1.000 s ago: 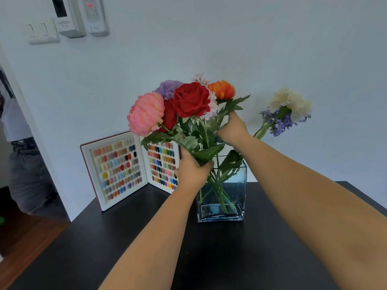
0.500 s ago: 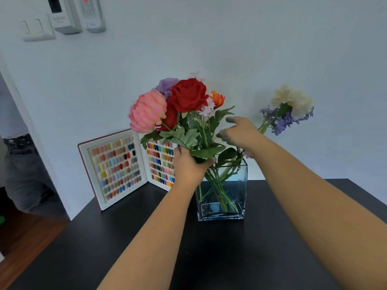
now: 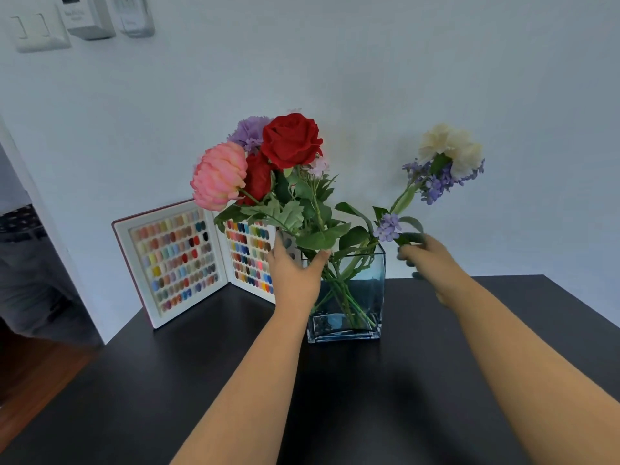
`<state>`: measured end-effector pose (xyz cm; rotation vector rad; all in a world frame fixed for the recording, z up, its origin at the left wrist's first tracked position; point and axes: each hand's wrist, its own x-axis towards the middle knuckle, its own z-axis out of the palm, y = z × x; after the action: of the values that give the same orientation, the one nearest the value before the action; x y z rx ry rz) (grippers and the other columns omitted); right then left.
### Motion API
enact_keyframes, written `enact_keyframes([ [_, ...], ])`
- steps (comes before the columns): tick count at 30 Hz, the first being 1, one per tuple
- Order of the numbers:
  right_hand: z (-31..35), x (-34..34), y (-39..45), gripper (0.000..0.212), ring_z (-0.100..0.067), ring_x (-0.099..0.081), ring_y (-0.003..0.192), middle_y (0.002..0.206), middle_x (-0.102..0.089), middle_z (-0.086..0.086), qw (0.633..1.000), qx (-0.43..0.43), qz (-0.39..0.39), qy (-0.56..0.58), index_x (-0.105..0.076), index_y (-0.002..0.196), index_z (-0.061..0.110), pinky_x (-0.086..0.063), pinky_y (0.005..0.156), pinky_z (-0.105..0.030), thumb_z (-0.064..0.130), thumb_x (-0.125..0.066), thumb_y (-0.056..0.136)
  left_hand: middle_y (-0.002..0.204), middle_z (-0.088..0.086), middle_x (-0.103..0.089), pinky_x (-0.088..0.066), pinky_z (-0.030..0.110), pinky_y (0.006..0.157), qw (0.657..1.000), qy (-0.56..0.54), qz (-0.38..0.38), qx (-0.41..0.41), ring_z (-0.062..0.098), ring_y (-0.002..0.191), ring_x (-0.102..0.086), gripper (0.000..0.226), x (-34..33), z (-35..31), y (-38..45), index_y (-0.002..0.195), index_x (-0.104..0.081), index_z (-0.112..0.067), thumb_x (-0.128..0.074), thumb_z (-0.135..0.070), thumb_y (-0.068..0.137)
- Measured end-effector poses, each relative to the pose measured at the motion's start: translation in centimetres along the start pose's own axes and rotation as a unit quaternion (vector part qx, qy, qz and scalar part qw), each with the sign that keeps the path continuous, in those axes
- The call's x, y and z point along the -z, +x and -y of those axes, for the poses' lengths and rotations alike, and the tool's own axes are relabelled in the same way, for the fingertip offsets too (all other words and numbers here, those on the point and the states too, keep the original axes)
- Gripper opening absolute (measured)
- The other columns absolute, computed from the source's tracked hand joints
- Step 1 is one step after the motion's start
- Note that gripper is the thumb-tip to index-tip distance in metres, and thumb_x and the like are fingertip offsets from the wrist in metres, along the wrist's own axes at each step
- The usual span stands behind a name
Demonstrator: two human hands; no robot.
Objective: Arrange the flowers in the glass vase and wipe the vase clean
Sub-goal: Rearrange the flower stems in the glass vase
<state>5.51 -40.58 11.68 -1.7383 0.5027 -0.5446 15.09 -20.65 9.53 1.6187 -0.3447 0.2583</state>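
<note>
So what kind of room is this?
Probably a nail salon or a small shop: an open nail colour chart stands on the black table, beside a glass vase of flowers, with switches on the wall.

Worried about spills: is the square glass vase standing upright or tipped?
Upright: the square blue-tinted glass vase sits flat on the black table, its sides vertical.

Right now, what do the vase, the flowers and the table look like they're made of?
The vase looks like clear, blue-tinted glass: the stems show through its glossy walls. The flowers could be fabric imitations, given their dense, uniform, matte petals, but that is uncertain. The table has a smooth, matte black top; whether wood or laminate, I cannot tell.
</note>
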Motion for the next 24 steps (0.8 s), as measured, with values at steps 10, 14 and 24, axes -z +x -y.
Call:
enact_keyframes([
  [10,1.9,-2.6,1.6,0.028,-0.005,-0.056,0.099,0.110,-0.064,0.007,0.995,0.026,0.088,0.045,-0.061,0.111,0.020,-0.041,0.075,-0.026,0.025,-0.067,0.084,0.114,-0.018,-0.062,-0.051,0.040,0.099,0.997,0.042,0.000,-0.057,0.012,0.111,-0.062,0.046,0.3,-0.8,0.3,0.133,-0.048,-0.027,-0.066,-0.014,0.093],
  [14,3.0,-3.0,2.2,0.010,0.011,-0.061,0.067,0.085,-0.066,0.007,0.993,0.092,0.037,0.068,-0.064,0.082,0.022,-0.043,0.057,-0.005,0.014,-0.071,0.084,0.124,0.004,-0.065,-0.051,0.049,0.096,0.993,0.087,0.006,-0.079,0.027,0.115,-0.061,0.046,0.3,-0.9,0.7,0.137,-0.046,-0.020,-0.062,-0.015,0.094],
  [24,6.8,-3.7,3.0,0.040,-0.012,-0.038,0.048,0.055,-0.039,-0.001,0.985,0.131,-0.043,-0.100,-0.042,0.057,0.014,-0.029,0.045,-0.024,0.023,-0.073,0.081,0.138,0.017,-0.048,-0.044,0.043,0.106,0.989,0.131,0.021,-0.063,0.032,0.126,-0.051,0.087,-0.7,-1.8,1.9,0.151,-0.029,-0.008,-0.079,-0.025,0.082],
])
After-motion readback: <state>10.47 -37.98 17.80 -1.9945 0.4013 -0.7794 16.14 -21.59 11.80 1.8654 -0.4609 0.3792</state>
